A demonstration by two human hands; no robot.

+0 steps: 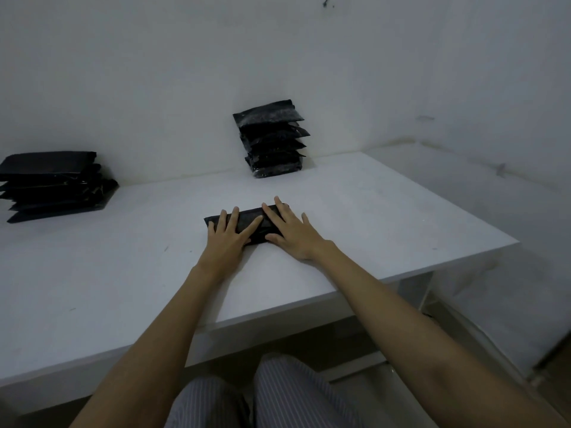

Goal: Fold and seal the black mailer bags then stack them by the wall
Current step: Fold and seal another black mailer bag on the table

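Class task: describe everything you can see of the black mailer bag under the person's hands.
The black mailer bag is a glossy, plastic-looking packet, folded into a long narrow strip. It lies flat on the white table, near its middle, apart from both stacks. The left hand and right hand press on it with straight, spread fingers.

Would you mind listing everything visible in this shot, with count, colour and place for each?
folded mailer bag: one, black, mid-table, under both hands
wall stack: one pile of black bags, exact number unclear, at the back of the table against the wall
left stack: one pile of black bags, number unclear, at the table's left edge near the wall
table: one, white, set into the corner
wall: white, scuffed, behind and to the right
trousers: striped grey, bottom of view
left hand: fingers straight, pressing on the bag
right hand: fingers straight, pressing on the bag
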